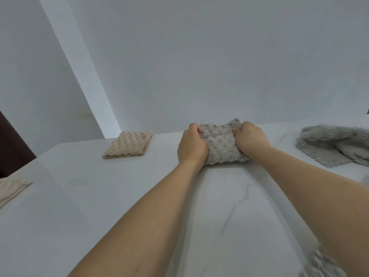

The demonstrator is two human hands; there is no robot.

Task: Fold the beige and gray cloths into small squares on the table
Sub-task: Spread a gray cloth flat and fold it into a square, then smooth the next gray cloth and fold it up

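Note:
A gray bumpy cloth (220, 143), folded small, lies near the far edge of the white table (123, 196). My left hand (191, 144) grips its left side and my right hand (249, 138) grips its right side, fingers curled into the fabric. A beige cloth (128, 144) lies folded into a small square to the left, apart from both hands. Another beige cloth (11, 189) shows partly at the left edge of the view.
A loose, rumpled gray cloth (335, 144) lies at the far right of the table. More gray fabric (323, 264) is blurred at the bottom right corner. A white wall stands just behind the table's far edge.

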